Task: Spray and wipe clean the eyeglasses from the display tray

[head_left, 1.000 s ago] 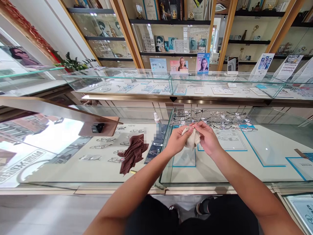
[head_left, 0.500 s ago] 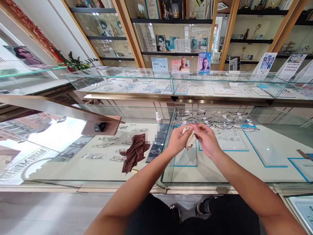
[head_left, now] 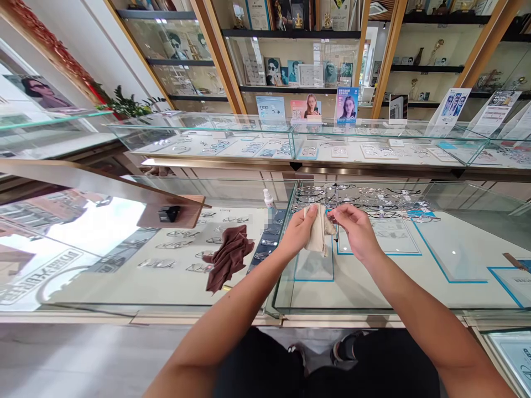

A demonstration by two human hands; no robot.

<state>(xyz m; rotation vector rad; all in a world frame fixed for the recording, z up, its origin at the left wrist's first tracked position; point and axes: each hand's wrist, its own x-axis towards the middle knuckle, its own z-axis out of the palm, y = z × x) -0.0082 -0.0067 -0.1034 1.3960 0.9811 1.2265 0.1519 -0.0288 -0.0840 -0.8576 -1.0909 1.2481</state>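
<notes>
Both my hands are held together above the glass display counter (head_left: 373, 287). My left hand (head_left: 299, 229) is closed on a small beige cloth (head_left: 317, 235) that hangs from its fingers. My right hand (head_left: 355, 229) pinches a thin-framed pair of glasses (head_left: 334, 205), whose frame pokes up between the two hands and partly into the cloth. Much of the frame is hidden by my fingers and the cloth.
A crumpled brown cloth (head_left: 229, 261) lies on the counter glass to the left, and a small spray bottle (head_left: 269, 199) stands behind it. Rows of glasses (head_left: 373, 200) lie inside the case. A second glass counter (head_left: 290, 141) with standing cards runs behind.
My hands have shifted slightly up and apart; the beige cloth, bunched between both hands earlier, now hangs mostly from my left hand while my right keeps the frame.
</notes>
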